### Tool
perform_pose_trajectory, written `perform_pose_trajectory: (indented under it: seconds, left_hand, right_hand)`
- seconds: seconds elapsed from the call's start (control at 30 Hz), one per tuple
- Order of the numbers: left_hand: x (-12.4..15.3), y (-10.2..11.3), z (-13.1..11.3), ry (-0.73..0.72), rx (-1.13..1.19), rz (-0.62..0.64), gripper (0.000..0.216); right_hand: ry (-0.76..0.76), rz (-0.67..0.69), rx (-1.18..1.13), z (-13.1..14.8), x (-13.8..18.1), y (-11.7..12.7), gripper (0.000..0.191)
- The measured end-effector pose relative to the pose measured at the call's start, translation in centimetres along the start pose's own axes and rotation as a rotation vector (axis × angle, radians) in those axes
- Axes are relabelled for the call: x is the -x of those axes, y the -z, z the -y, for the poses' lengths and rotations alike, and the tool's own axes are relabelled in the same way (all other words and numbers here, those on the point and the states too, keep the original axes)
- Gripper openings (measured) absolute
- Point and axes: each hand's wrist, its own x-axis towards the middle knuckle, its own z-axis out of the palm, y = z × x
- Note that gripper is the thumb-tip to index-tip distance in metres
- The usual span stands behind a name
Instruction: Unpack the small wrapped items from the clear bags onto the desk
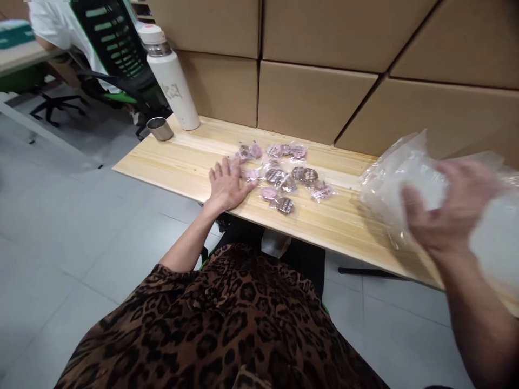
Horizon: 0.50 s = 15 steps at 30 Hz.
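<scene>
Several small clear packets with pink and brown contents (279,175) lie scattered on a light wooden table (182,159). My left hand (227,183) rests flat on the table with fingers spread, touching the left edge of the packets. My right hand (444,213), blurred, reaches into a heap of clear plastic bags (409,173) at the table's right end; its fingers curl against the plastic, and whether they grip it is unclear.
A white bottle (172,81) and a small metal cup (159,128) stand at the table's far left corner. Cardboard boxes (316,100) wall the back. Another person sits on a mesh office chair (115,48) at the left.
</scene>
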Motion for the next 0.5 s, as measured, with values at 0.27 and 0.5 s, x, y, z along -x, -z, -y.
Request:
perform_pose_trajectory:
  seconds: [0.27, 0.5]
  left_hand:
    - [-0.9, 0.5, -6.5, -0.229, -0.028, 0.135, 0.082]
    - [-5.7, 2.4, -5.6, -0.285, 0.234, 0.029, 0.077]
  right_hand:
    - [0.633, 0.421, -0.303, 16.7, -1.3, -6.6, 0.057]
    - [0.59, 0.396, -0.202, 12.3, -2.0, -9.9, 0.034]
